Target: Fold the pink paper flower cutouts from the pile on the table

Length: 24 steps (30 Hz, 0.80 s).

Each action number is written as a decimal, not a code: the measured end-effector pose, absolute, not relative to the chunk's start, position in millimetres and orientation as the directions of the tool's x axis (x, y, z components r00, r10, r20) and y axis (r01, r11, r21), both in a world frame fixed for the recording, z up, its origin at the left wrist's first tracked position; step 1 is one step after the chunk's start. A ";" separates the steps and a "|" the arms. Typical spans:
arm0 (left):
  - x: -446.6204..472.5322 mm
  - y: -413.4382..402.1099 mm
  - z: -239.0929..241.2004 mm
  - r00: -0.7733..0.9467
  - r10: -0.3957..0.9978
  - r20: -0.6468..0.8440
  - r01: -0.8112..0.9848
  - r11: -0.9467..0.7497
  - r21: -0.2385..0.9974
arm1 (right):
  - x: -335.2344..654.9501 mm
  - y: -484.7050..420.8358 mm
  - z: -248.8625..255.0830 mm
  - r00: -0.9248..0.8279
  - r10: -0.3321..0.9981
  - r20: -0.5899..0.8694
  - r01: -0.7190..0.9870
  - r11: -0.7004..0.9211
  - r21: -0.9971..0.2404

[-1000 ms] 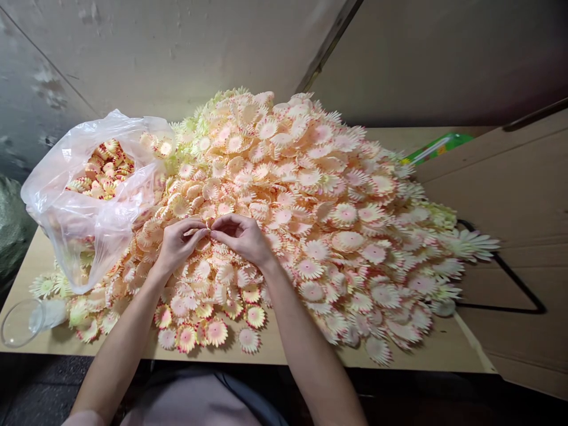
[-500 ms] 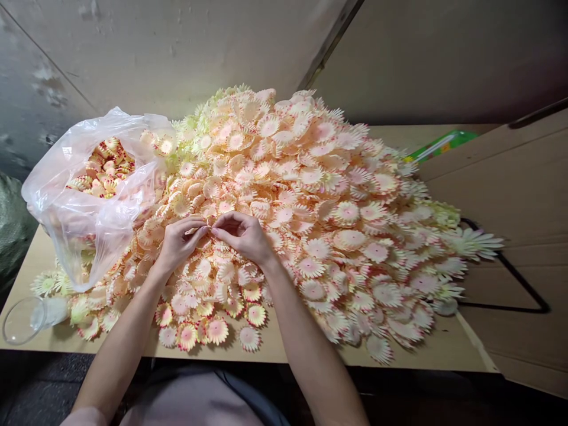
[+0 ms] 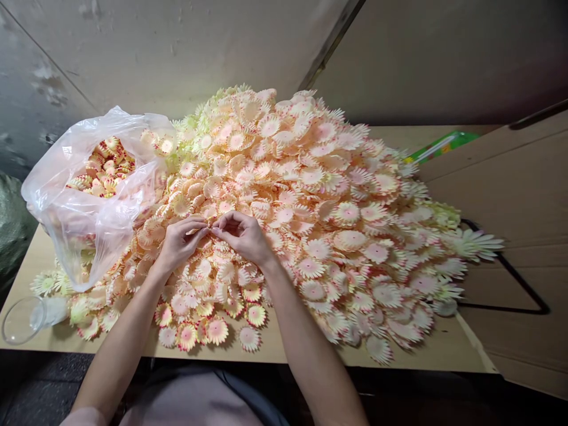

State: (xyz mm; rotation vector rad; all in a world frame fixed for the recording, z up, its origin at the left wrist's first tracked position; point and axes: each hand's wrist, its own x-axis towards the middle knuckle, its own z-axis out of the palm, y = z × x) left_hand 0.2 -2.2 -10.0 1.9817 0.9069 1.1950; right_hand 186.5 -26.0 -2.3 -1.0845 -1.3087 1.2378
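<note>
Peach-and-pink paper flower piece [image 3: 209, 226], small, pinched between our two hands at centre frame, just above the pile. Left hand [image 3: 180, 239]: thumb and forefinger closed narrow on one side of it. Right hand [image 3: 243, 235]: fingertips closed on the other side, touching the left's. We cannot tell whether the piece is one layer or two.

Handling, as we judge it: the petals look thin and likely to crease, so a light pinch near the centre serves best, with both wrists resting low on the heap for steadiness.

Surroundings, working outward:
- Pile [image 3: 319, 195] of like flowers, covering most of the table [image 3: 275, 352]; it lies right under both hands, and loose pieces crowd the fingers.
- Clear bag [image 3: 89, 207], upper left, open, partly filled with flowers.
- Glass [image 3: 20, 319], lower left edge, on its side.
- Cardboard [image 3: 510, 195], right, leaning past the table.
- Green packet [image 3: 437, 148], upper right, half hidden behind the pile.
- Black wire frame [image 3: 519, 284], right, beside the cardboard.
</note>
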 end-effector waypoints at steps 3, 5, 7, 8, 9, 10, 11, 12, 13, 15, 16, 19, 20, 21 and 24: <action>0.8 -1.0 -9.8 0.360 0.797 0.485 0.244 -0.582 0.776 | 186.6 -26.5 -0.9 -0.108 0.991 0.074 -0.030 0.071 -0.997; 1.4 -0.8 -9.3 0.357 0.794 0.492 0.256 -0.590 0.766 | 186.6 -26.9 -0.3 -0.107 0.992 0.070 -0.040 0.066 -0.997; 2.0 -1.2 -8.7 0.346 0.799 0.493 0.265 -0.587 0.765 | 186.6 -27.1 0.0 -0.104 0.992 0.070 -0.047 0.065 -0.997; 2.3 -1.6 -8.3 0.339 0.805 0.487 0.269 -0.579 0.770 | 186.7 -27.1 0.2 -0.105 0.992 0.070 -0.051 0.065 -0.997; 2.4 -2.1 -8.0 0.330 0.815 0.476 0.274 -0.565 0.778 | 186.8 -27.2 0.4 -0.104 0.992 0.071 -0.056 0.066 -0.996; 2.5 -2.6 -7.6 0.314 0.829 0.464 0.279 -0.547 0.789 | 186.8 -27.2 0.7 -0.102 0.992 0.073 -0.060 0.067 -0.996; 2.5 -3.1 -7.3 0.294 0.842 0.452 0.282 -0.529 0.801 | 186.7 -27.2 1.1 -0.100 0.992 0.075 -0.065 0.069 -0.996; 2.3 -3.5 -7.1 0.276 0.853 0.444 0.283 -0.513 0.810 | 186.6 -27.2 1.5 -0.099 0.992 0.076 -0.068 0.069 -0.995; 2.1 -3.8 -7.0 0.263 0.858 0.440 0.283 -0.505 0.816 | 186.4 -27.3 1.9 -0.097 0.992 0.077 -0.071 0.070 -0.995; 1.5 -4.3 -6.8 0.265 0.856 0.445 0.277 -0.509 0.815 | 185.8 -27.5 2.6 -0.093 0.993 0.078 -0.074 0.071 -0.995; 1.2 -4.4 -6.8 0.280 0.850 0.446 0.273 -0.516 0.812 | 185.5 -27.6 2.7 -0.090 0.993 0.078 -0.075 0.071 -0.995; 0.7 -4.5 -6.8 0.321 0.835 0.446 0.261 -0.531 0.806 | 185.0 -27.8 2.2 -0.080 0.994 0.074 -0.079 0.068 -0.995; 0.6 -4.3 -6.9 0.326 0.833 0.447 0.259 -0.534 0.805 | 185.0 -27.8 1.8 -0.078 0.994 0.072 -0.080 0.066 -0.995; 0.5 -4.0 -7.0 0.329 0.831 0.449 0.259 -0.536 0.803 | 185.0 -27.8 1.5 -0.076 0.995 0.071 -0.080 0.065 -0.995; 0.0 -2.6 -7.1 0.342 0.824 0.452 0.270 -0.547 0.793 | 185.2 -27.5 1.1 -0.077 0.994 0.074 -0.070 0.069 -0.995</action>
